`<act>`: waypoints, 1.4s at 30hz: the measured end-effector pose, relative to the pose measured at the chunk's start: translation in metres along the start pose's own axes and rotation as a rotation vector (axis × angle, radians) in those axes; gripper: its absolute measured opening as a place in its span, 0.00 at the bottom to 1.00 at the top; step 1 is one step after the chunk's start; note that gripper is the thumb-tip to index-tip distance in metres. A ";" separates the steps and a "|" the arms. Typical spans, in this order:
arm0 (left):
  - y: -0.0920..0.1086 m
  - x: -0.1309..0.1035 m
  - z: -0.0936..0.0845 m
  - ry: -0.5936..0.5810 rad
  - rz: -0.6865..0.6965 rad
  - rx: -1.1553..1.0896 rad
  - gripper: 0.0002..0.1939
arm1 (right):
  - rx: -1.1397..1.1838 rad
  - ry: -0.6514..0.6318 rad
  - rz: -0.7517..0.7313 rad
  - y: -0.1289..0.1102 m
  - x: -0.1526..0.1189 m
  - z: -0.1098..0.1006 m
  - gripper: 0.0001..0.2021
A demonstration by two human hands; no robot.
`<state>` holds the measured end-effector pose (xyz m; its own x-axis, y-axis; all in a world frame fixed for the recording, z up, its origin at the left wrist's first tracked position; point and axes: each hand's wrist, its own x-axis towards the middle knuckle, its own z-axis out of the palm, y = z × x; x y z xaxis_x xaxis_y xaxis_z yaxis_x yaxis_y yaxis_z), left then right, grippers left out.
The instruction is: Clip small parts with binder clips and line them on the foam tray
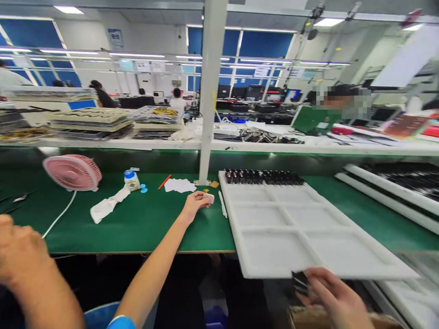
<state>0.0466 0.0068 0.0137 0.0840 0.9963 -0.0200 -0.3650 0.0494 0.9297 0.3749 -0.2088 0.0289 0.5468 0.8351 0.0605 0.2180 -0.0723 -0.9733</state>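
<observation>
In the head view, the work looks to be under way rather than finished: a close-packed row of black parts (264, 177) stands along the far edge of the white tray (248, 269), while a black piece (301, 283) is in the person's right hand (334, 292), not yet laid down. How many pieces remain to be handled cannot be told from here. The tray sits toward the right of the green table (147, 237) and juts past the table's near edge. The black piece lies at the fingertips of the right hand, on its left side, by the middle of the tray's near edge; the fingers are closed around it in a pinch, though blur hides the exact grip and whether it touches the tray. The left hand (196, 204) is stretched out over the table, short of its far edge, thumb and fingers pinching a small pale block (210, 198) at their right-hand end. That block is near the tray's left edge but apart from it, with a thin white stick (222, 204) lying between. Farther left, a white paper (179, 185) lies near the table's far edge, and a pink fan (72, 172) stands beyond it. The blurred forearm (51, 283) at the lower left seems to be a co-worker's.
</observation>
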 end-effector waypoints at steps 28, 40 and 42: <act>-0.025 0.010 0.017 -0.101 -0.092 -0.064 0.27 | 0.256 -0.475 0.066 -0.037 0.102 0.209 0.27; -0.017 0.008 0.015 -0.090 -0.095 -0.076 0.24 | -0.006 -0.178 -0.254 -0.066 0.053 0.141 0.15; -0.016 0.006 0.014 -0.106 -0.104 -0.092 0.24 | -0.031 0.240 -0.418 -0.039 0.034 0.090 0.13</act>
<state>0.0659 0.0106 0.0039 0.2217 0.9725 -0.0711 -0.4319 0.1633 0.8870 0.3121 -0.1285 0.0486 0.5773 0.6470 0.4982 0.4808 0.2239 -0.8478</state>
